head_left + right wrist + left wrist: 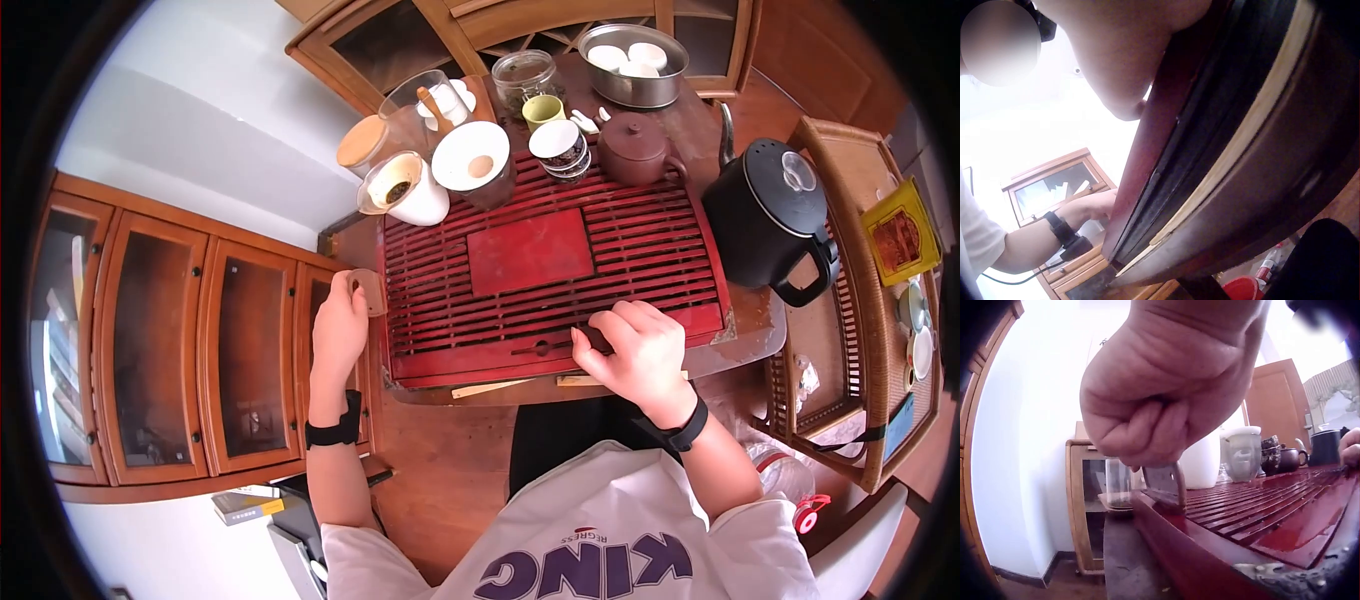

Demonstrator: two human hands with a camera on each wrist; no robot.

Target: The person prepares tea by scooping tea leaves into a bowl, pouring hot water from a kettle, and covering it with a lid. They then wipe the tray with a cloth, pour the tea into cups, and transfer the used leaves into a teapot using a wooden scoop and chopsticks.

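Looking brownish, the held flat piece (373, 293) seems rounded.

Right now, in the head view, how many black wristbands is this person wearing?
2: one wristband behind the left hand, another wristband behind the right hand, both plainly visible.

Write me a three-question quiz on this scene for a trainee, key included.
1. What does the left hand hold? A: kettle; B: flat piece; C: jar.
2. True or false: the teapot has its lid on.
3. How many white pieces show in the metal bowl in the head view?

Key: 1. B. 2. True. 3. Three.
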